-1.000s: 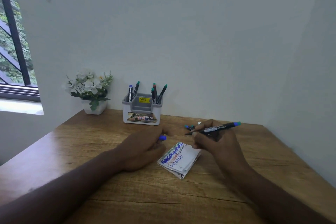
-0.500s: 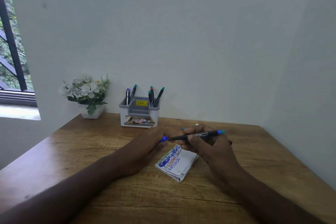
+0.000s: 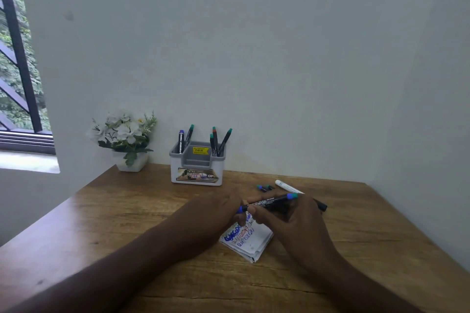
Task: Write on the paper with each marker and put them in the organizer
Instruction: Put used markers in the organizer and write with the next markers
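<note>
A black marker [image 3: 269, 202] with a blue-green end lies level between both hands, above the folded paper [image 3: 250, 239] covered in blue and red scribbles. My right hand [image 3: 292, 221] grips its barrel. My left hand [image 3: 216, 213] pinches the blue cap at its left end, the cap pressed onto the marker. The grey-and-white organizer [image 3: 197, 168] stands at the back by the wall with several markers upright in it. Loose markers [image 3: 265, 187] and a white pen [image 3: 287, 187] lie behind my right hand.
A white pot of white flowers [image 3: 124, 138] stands at the table's back left corner. Another black marker [image 3: 321, 205] pokes out to the right of my right hand. The wooden table [image 3: 127, 211] meets walls at the back and right; a window is at far left.
The hands came together: the marker's tip moved left into the blue cap held by my left hand. The marker dropped from a tilt to nearly level.
</note>
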Available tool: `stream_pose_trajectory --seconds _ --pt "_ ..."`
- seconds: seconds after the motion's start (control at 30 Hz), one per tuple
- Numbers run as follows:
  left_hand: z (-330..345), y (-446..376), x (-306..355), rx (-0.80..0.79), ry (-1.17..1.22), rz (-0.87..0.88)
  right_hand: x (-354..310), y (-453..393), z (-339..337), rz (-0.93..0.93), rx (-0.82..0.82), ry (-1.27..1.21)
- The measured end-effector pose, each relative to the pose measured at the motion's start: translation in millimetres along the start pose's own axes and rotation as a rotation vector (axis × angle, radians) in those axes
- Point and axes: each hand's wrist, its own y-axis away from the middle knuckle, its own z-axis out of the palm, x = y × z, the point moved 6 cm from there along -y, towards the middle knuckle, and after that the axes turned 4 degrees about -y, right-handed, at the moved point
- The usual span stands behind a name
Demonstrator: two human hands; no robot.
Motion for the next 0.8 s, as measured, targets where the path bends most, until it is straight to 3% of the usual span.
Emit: stream_pose_trajectory --seconds 0.27,0.47,0.67,0.8 --pt "0 -1 6 -0.024 0.061 -0.004 2 -1 2 0.03 -0.021 -0.017" --pt "-9 2 22 0.137 0.109 0.067 0 -3 3 -0.026 -0.001 0.064" --pt "-10 -5 7 0.269 0.072 0.025 11 -3 -2 0.042 0.075 0.109" --pt "-1 -1 -18 0.384 0.277 -0.023 6 -6 11 0.0 -0.06 -0.009"
